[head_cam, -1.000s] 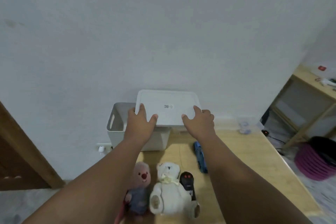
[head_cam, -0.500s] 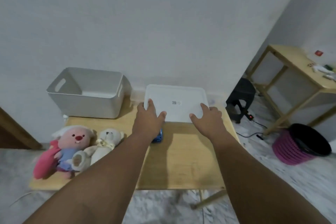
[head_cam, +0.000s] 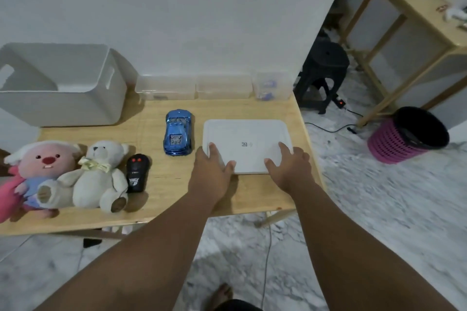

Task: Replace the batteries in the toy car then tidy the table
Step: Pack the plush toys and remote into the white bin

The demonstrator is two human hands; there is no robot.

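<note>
Resting on flat round-cornered white plastic lid (head_cam: 249, 134), pale wooden table (head_cam: 177, 184): left hand (head_cam: 213, 170), right hand (head_cam: 289, 168), fingers (head_cam: 283, 148) spread.

The bin (head_cam: 63, 106) stands at the back left corner of the bench (head_cam: 156, 199). To its right, three small containers (head_cam: 223, 87) line the back edge. The toy car (head_cam: 178, 132) lies near the middle. The lid (head_cam: 247, 139) lies flat just right of it, with the left hand (head_cam: 211, 168) and right hand (head_cam: 290, 166) resting on its near corners. Left of the car and nearer lies the remote (head_cam: 136, 173), then the teddy bear (head_cam: 98, 171), then the plush toy (head_cam: 38, 169) at the left edge.
</note>
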